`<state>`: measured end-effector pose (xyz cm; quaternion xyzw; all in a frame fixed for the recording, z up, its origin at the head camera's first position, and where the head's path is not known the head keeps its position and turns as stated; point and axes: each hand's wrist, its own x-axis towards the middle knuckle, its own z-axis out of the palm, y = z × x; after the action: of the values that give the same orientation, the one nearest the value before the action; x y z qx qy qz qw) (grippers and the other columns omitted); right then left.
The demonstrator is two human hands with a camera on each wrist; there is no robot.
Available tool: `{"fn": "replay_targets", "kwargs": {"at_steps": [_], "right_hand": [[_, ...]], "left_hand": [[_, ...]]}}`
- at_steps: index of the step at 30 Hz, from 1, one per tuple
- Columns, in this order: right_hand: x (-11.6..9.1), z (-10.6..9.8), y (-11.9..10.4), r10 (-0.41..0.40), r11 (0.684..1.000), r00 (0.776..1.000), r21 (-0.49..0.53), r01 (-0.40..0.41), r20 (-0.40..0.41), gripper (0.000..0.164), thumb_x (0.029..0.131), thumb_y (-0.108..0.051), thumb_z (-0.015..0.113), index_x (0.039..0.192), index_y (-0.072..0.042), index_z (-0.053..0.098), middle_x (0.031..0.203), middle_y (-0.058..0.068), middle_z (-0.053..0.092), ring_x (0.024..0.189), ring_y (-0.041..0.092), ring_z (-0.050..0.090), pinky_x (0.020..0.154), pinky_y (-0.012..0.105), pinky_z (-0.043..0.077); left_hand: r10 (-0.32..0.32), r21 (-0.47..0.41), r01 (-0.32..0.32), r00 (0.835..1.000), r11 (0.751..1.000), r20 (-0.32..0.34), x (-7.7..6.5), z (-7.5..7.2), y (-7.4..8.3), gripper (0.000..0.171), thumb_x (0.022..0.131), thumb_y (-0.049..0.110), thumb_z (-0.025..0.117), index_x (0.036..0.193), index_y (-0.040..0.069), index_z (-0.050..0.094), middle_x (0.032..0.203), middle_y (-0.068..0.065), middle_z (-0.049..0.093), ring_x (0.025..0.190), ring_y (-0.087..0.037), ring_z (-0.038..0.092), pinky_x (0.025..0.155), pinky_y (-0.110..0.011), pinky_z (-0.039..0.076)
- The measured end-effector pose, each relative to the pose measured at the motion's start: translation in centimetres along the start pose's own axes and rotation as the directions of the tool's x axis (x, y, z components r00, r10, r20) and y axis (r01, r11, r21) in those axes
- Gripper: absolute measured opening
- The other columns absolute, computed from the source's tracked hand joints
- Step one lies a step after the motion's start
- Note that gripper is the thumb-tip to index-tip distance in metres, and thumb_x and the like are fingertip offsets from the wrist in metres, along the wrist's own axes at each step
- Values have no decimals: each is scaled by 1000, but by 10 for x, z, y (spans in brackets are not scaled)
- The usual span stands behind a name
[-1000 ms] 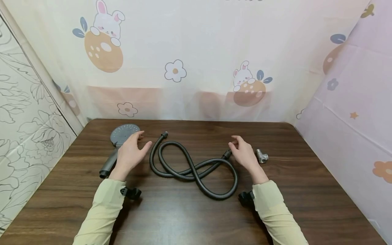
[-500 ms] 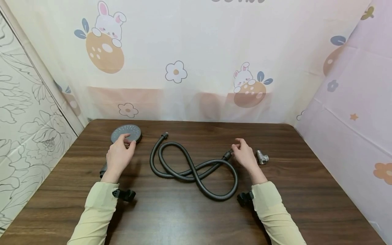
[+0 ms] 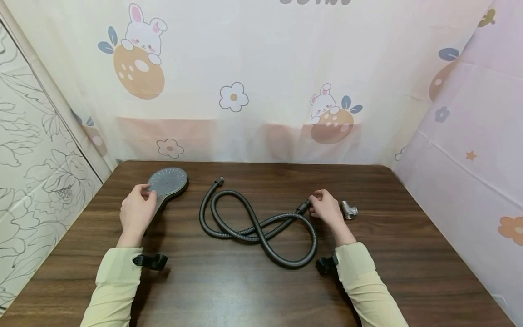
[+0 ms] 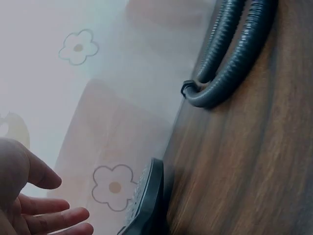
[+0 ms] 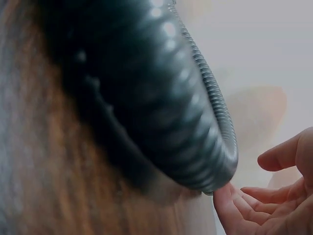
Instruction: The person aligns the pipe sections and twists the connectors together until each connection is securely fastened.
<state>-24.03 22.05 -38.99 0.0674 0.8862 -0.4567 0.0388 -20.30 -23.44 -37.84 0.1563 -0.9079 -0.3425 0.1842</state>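
The left grip (image 3: 137, 210) hides part of the shower-head handle (image 3: 159, 205).

Pale yellow sleeves (image 3: 109, 286) bear small black wrist cameras (image 3: 152, 261).

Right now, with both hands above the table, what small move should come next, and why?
Probably lower the left hand and grip the handle of the shower head: in the head view the hand covers much of this handle, and the left wrist view shows it holding nothing.

dark ribbed hose (image 5: 161, 107): top to centre | right hand (image 5: 283, 205): lower right, fingers parted | wood tabletop (image 5: 54, 181): lower left
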Motion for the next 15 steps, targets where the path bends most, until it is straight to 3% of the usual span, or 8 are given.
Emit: {"fn": "replay_targets", "kwargs": {"at_steps": [8, 15], "right_hand": [[1, 0, 1, 39, 999, 999, 36, -40, 14, 47, 96, -21, 38, 137, 2, 30, 125, 26, 45, 93, 32, 61, 72, 33, 54], [1, 1, 2, 58, 996, 998, 62, -60, 33, 47, 97, -19, 38, 137, 3, 29, 124, 26, 43, 94, 33, 60, 73, 33, 54]], "left_hand": [[-92, -24, 92, 995, 995, 28, 4, -7, -15, 43, 91, 29, 38, 124, 5, 53, 112, -17, 61, 103, -36, 53, 78, -46, 40], [-129, 12, 129, 985, 992, 113, 4, -9, -22, 49, 92, 31, 36, 127, -1, 47, 118, -22, 56, 109, -40, 48, 85, -49, 38]]}}
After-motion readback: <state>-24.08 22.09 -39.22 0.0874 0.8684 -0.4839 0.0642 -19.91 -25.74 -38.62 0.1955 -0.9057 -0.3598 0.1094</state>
